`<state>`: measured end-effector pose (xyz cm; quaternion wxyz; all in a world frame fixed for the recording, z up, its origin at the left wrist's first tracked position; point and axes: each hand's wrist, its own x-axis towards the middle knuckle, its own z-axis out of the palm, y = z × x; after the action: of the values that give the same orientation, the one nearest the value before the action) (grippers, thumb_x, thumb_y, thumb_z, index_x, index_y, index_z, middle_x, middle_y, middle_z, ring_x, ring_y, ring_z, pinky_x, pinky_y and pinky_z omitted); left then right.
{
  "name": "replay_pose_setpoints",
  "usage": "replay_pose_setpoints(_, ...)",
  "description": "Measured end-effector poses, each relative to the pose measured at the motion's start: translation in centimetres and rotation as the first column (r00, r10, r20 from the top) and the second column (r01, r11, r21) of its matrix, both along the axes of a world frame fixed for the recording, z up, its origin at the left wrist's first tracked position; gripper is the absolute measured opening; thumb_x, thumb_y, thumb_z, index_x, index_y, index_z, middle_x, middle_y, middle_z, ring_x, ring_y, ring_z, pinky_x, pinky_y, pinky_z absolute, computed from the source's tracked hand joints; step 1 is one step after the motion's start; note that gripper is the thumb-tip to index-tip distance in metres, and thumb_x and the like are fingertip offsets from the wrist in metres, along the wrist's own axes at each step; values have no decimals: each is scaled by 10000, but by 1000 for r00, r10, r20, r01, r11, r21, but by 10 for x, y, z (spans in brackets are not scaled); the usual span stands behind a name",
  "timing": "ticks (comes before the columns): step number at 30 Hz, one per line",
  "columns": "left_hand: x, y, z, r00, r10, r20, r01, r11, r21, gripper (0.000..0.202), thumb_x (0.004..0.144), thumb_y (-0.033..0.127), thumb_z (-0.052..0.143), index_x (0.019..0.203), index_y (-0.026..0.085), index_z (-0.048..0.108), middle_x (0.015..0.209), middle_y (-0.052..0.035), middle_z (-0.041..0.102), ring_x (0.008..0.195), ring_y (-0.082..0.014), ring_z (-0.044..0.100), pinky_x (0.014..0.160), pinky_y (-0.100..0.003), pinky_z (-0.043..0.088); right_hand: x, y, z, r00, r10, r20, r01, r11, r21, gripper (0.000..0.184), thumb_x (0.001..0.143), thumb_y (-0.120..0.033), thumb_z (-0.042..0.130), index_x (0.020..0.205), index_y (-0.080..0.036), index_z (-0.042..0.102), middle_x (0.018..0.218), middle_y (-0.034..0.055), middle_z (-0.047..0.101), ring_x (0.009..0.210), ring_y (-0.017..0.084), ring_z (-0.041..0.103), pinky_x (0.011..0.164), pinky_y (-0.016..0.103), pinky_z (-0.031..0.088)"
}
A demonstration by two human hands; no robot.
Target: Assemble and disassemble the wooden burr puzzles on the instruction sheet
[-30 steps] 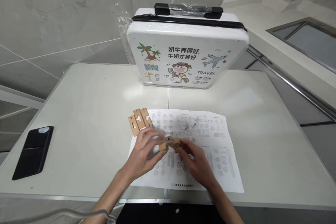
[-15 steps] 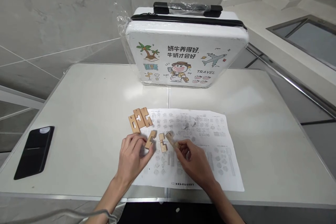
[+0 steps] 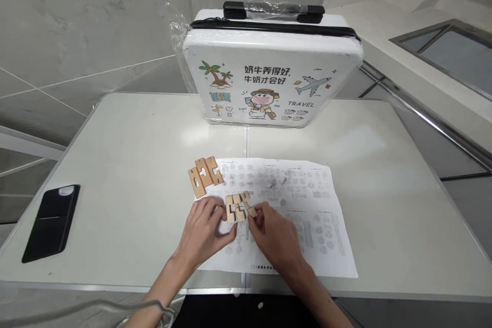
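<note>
Three notched wooden blocks lie side by side on the printed sheet (image 3: pixel 334 236): a left block (image 3: pixel 229 210), a middle block (image 3: pixel 239 210) and a right block marked 3 (image 3: pixel 252 212). My left hand (image 3: pixel 207 228) is beside the left block, thumb and forefinger apart at its lower end and left edge; whether they touch it is hard to tell. The fingers of my right hand (image 3: pixel 274 236) pinch the lower end of the block marked 3, which is tilted against the middle one. Up and to the left, three more numbered wooden blocks (image 3: pixel 197 183) rest in a staggered row.
A white suitcase (image 3: pixel 269 56) in plastic wrap stands at the back of the white folding table (image 3: pixel 134 164). A black phone (image 3: pixel 52 223) lies at the far left. A grey cable (image 3: pixel 100 305) runs below the table's front edge.
My left hand has moved right and set the left block upright beside the middle one, its fingers loosening. My right hand has brought the block marked 3 left, close to the middle block.
</note>
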<state>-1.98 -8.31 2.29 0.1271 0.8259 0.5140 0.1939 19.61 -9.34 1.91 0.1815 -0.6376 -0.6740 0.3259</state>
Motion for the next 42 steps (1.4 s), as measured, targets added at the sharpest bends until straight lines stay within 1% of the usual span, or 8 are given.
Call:
replay_pose_setpoints(4,1,1,-1,999,9,45,-8,1000,-24,274,838,345,765,965,217,559,1121,-115,672,1071,-319,633,852,-442,535,2,-3,3,998,49,-34,-49,998,-26,148,961,-258,648,1105,-250,613,809,-8,728,588,203,679,528,289,355)
replay_pose_setpoints(8,5,10,-5,994,-33,101,36,999,-22,680,853,478,841,1389,220,513,1434,-178,601,1339,-388,574,1067,-552,520,13,-6,9,988,80,-136,-88,995,-56,199,998,-299,620,1192,-255,618,855,0,747,611,202,695,550,311,438)
replay_pose_setpoints(11,9,20,-9,989,-77,122,88,993,-83,876,833,561,859,1530,268,418,1457,-158,622,1374,-399,578,1102,-579,507,28,-9,13,975,86,-205,-99,994,-53,212,1049,-333,562,1234,-243,614,892,18,756,672,210,714,605,332,500)
replay_pose_setpoints(15,13,30,-10,987,-92,135,111,984,-141,825,851,558,844,1529,287,458,1373,-128,688,1290,-374,643,1046,-533,546,50,-14,12,973,42,-228,-50,998,-30,217,1080,-373,524,1223,-252,633,869,23,731,679,206,682,601,329,511)
replay_pose_setpoints(21,11,28,-12,986,-98,135,114,987,-116,674,921,561,771,1466,256,516,1280,-116,721,1190,-336,688,967,-477,589,67,-22,3,969,-53,-242,50,999,-21,246,1092,-443,519,1175,-261,662,831,27,716,633,202,631,584,322,518)
replay_pose_setpoints(27,-14,1,-13,987,78,140,-76,997,-24,658,915,526,792,1443,250,510,1279,-128,705,1171,-332,678,932,-474,610,70,-28,-2,961,-32,-275,21,999,-43,253,1104,-439,501,1186,-258,656,832,24,701,656,198,623,596,310,515)
replay_pose_setpoints(33,-39,-22,-15,949,290,121,-302,949,92,651,896,544,803,1402,235,535,1195,-123,708,1063,-321,680,860,-460,615,72,-32,-11,965,-33,-261,21,999,-49,250,1103,-434,501,1182,-261,663,839,17,717,679,197,649,610,303,525)
replay_pose_setpoints(42,-39,-19,-21,905,412,104,-421,903,84,641,894,602,771,1368,233,548,1166,-123,707,1048,-333,675,828,-457,604,72,-33,-20,968,-30,-250,30,1000,-1,277,1091,-448,508,1129,-240,687,817,24,715,646,194,635,607,305,527)
